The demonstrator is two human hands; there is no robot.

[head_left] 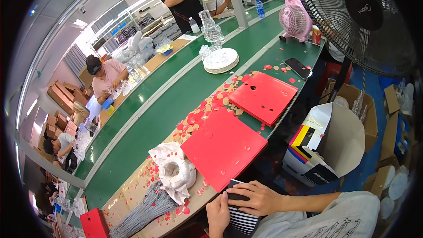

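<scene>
My two hands are close together at the table's near edge, by a dark item with black-and-white stripes [243, 221] whose kind I cannot make out. My left hand [217, 215] is closed at its left side, thumb pointing up along the edge. From the right, my right hand [255, 197] lies across the item's black upper part [236, 185], fingers together and bent over it. Just beyond them lies a stack of red square sheets [224, 146]. A second red stack with a few dark holes [264, 98] rests farther right.
Red and gold round scraps [211, 105] are scattered along the green table. A white cloth roll [176, 174] and a bundle of grey wires [147, 209] lie left. Clear ornaments on a white round base [221, 60], a phone [298, 68], fans [295, 20] and an open carton [339, 136] stand around. Co-workers sit opposite.
</scene>
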